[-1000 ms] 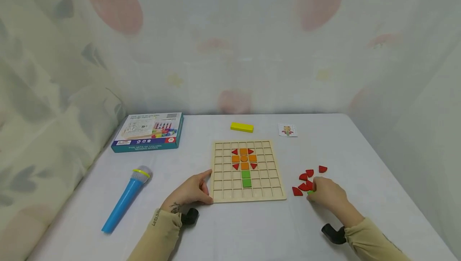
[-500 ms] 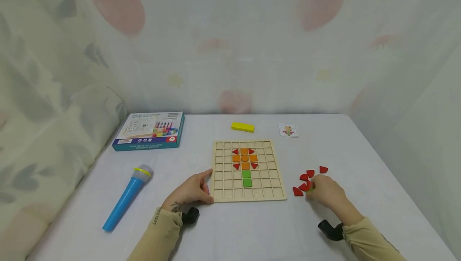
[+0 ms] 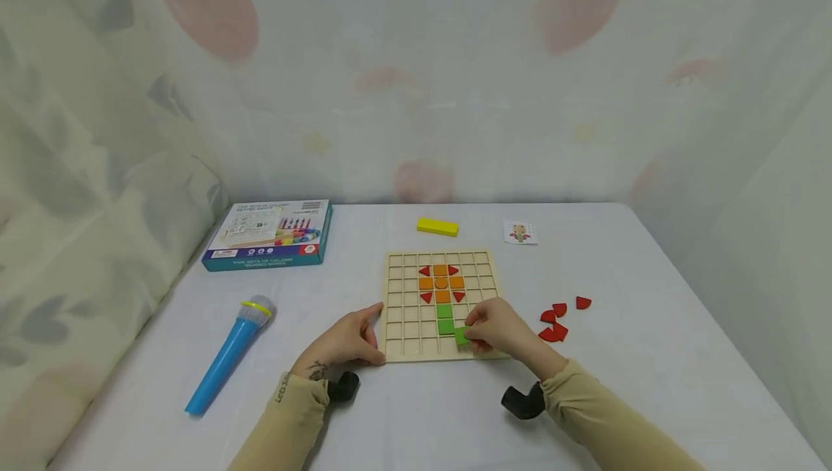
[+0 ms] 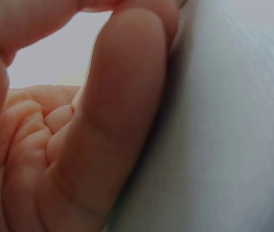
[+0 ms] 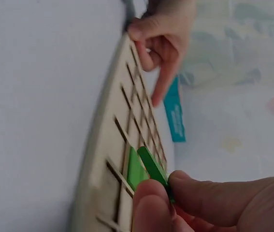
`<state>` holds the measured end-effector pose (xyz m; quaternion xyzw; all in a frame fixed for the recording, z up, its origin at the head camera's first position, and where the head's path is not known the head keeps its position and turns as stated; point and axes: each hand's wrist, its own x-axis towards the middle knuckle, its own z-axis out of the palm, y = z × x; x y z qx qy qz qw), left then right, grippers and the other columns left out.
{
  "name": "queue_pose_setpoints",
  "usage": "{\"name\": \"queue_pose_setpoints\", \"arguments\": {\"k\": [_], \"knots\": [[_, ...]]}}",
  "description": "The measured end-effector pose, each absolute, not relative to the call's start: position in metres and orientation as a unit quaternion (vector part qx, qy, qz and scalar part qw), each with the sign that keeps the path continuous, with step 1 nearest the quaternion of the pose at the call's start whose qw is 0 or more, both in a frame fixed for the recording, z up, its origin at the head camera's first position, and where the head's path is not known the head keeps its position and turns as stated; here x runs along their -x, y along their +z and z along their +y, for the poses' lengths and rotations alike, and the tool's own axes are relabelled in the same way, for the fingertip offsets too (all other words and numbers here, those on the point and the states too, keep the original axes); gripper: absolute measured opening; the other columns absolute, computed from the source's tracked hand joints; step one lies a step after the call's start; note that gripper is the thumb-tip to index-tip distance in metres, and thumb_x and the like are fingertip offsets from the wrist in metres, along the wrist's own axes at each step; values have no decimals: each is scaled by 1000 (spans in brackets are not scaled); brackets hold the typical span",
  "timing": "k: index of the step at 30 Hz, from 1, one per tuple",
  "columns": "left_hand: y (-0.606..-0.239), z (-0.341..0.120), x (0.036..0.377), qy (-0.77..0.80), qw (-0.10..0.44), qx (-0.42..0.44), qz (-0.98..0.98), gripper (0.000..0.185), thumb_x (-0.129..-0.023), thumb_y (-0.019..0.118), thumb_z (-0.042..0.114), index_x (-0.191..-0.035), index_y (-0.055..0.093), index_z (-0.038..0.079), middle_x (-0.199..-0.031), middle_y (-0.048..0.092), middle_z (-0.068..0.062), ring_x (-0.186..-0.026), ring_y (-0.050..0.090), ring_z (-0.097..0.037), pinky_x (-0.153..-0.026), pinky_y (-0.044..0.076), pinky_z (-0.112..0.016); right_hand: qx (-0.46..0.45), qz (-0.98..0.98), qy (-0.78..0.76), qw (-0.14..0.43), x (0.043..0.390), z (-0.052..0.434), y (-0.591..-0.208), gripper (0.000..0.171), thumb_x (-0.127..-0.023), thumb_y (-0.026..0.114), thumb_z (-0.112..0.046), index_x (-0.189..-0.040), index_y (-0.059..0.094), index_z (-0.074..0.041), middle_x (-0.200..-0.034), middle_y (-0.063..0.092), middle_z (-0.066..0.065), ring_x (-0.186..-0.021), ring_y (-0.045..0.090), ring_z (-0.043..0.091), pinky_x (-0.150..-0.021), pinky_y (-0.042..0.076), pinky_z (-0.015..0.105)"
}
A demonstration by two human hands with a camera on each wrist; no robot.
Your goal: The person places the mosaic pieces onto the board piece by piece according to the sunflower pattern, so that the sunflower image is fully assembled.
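Note:
A wooden grid board (image 3: pixel 403 330) lies mid-table, bearing orange squares, an orange round piece, red triangles and two green squares (image 3: pixel 445 326) in a column. My right hand (image 3: pixel 503 330) is over its front right part, pinching a green square tile (image 5: pixel 152 164) between thumb and fingers. That tile is tilted, close over the board just right of the lower green square. At the board's left edge, my left hand (image 3: pixel 344 344) rests the index fingertip and thumb, the thumb near the front corner. In the left wrist view, fingers (image 4: pixel 112 106) fill most of the picture.
Several red quarter-round tiles (image 3: pixel 552 334) lie right of the board. Behind it are a yellow bar (image 3: pixel 438 227) and a small pattern card (image 3: pixel 520 232). A blue toy microphone (image 3: pixel 227 359) and a boxed game (image 3: pixel 269 235) lie on the left.
My right hand has moved left from the red tiles to the board, bringing the green tile. The red tile nearest the board no longer shows on the table. My left hand stays put.

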<state>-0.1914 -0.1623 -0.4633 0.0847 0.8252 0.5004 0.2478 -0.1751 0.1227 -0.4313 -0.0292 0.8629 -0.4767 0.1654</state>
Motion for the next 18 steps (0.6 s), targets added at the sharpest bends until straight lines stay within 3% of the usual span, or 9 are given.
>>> {"name": "queue_pose_setpoints", "arguments": {"k": [7, 18], "knots": [[-462, -162, 192, 494, 248, -94, 828, 101, -53, 80, 11, -138, 24, 11, -65, 53, -7, -53, 48, -15, -46, 39, -27, 41, 874, -457, 158, 176, 99, -442, 10, -72, 66, -6, -73, 56, -2, -50, 52, 5, -40, 48, 12, -39, 40, 21], [-463, -163, 192, 493, 246, -94, 829, 101, -53, 81, 12, -138, 24, 11, -66, 53, -7, -53, 48, -16, -47, 40, -27, 45, 911, -390, 128, 174, 88, -444, 15, -70, 68, -9, -60, 57, -7, -51, 51, 1, -42, 47, 10, -41, 39, 23]]}}
